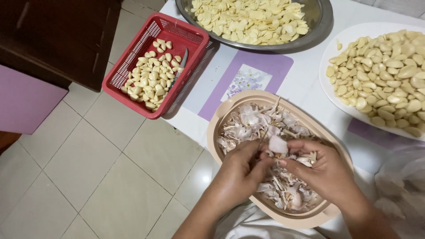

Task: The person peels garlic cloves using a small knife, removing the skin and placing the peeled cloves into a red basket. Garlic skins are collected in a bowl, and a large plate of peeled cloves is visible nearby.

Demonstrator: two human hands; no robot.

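While skins fill the beige tub [223, 116], both hands [241, 170] peel a garlic clove [278, 144]

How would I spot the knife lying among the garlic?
Find the red basket at the table's left edge, hanging partly over the floor. The knife lies on its peeled cloves, near the right wall. It is the only thin grey blade among rounded cream pieces.
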